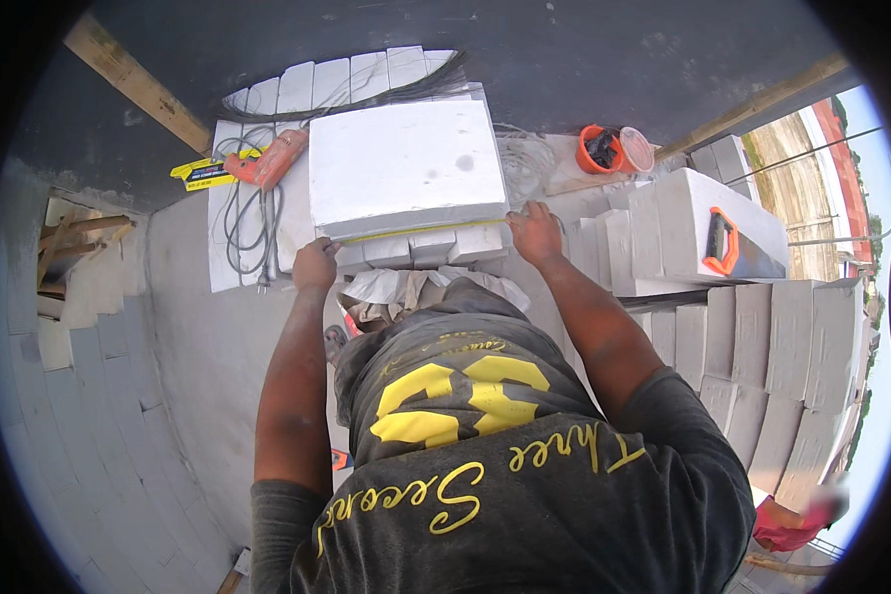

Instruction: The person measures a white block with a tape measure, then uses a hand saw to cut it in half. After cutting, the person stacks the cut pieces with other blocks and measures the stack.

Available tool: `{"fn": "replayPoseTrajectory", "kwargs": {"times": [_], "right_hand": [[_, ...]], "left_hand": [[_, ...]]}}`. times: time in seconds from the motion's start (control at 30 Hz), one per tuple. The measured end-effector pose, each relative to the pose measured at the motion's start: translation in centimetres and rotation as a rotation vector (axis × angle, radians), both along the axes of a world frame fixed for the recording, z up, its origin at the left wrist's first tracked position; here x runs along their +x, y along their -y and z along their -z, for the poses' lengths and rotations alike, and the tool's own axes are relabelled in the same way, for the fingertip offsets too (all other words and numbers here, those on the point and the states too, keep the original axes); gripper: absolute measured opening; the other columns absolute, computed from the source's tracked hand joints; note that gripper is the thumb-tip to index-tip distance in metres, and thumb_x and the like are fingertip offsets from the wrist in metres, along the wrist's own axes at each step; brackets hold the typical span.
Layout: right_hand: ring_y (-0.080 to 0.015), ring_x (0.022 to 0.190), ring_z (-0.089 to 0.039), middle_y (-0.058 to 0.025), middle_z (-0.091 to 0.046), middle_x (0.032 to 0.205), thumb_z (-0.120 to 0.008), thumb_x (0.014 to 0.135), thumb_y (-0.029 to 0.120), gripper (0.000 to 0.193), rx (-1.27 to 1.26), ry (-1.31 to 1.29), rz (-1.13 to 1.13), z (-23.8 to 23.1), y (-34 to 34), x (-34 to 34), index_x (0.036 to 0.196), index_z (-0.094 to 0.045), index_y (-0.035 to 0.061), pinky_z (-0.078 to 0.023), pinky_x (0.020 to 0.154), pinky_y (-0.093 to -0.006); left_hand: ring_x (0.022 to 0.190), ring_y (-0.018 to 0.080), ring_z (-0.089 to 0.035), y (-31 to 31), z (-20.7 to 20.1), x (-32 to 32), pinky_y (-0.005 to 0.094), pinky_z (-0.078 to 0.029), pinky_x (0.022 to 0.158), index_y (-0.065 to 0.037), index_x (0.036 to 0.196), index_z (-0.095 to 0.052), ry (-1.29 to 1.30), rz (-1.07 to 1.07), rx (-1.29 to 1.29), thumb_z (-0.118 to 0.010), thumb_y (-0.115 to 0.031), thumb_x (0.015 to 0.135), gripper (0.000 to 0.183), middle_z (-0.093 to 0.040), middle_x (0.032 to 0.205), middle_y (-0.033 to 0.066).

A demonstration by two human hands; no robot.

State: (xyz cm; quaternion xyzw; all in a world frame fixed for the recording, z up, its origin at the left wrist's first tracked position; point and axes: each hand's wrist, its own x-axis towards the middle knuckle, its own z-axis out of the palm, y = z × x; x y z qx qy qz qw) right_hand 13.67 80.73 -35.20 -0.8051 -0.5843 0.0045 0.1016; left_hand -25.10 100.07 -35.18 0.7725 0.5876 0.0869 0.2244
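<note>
A large white block (401,158) lies flat on several smaller white blocks in front of me. A yellow tape measure (421,230) is stretched along the block's near edge. At its left end, by the block's near left corner, my left hand (316,264) is closed on the tape. My right hand (537,234) is closed at the other end, just beside the near right corner. The tape's case is not visible, so I cannot tell which hand has it.
Left of the block lie a red drill (279,158), its looped cable (233,223) and a yellow package (204,174). An orange bucket (598,150) stands at the back right. A handsaw (738,247) rests against stacked blocks (663,223) on the right. A person in red (792,525) is at lower right.
</note>
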Motion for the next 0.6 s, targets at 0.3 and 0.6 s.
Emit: {"fn": "replayPoseTrajectory", "kwargs": {"times": [0.3,0.6], "right_hand": [[-0.0289,0.114,-0.050,-0.0108,-0.056,0.112,-0.059,0.090,0.027,0.023,-0.076,-0.005,0.006,-0.8,-0.2,0.0,0.107,-0.072,0.0209,-0.044,0.091,-0.0469],[-0.0279,0.113,-0.050,-0.0096,-0.055,0.112,-0.060,0.089,0.028,0.023,-0.103,-0.004,0.025,-0.7,-0.3,-0.3,0.108,-0.072,0.0222,-0.044,0.091,-0.0453]], "left_hand": [[0.090,0.0350,-0.068,0.2,-1.1,0.4,0.0448,-0.052,0.078,-0.012,0.102,-0.073,-0.012,-0.015,-0.049,-0.066,-0.033,0.089,0.026,-0.071,0.096,0.0159],[0.091,0.0348,-0.068,-0.1,-0.9,0.1,0.0448,-0.053,0.079,-0.012,0.105,-0.073,-0.055,0.007,-0.015,-0.067,-0.033,0.089,0.027,-0.072,0.097,0.0152]]}}
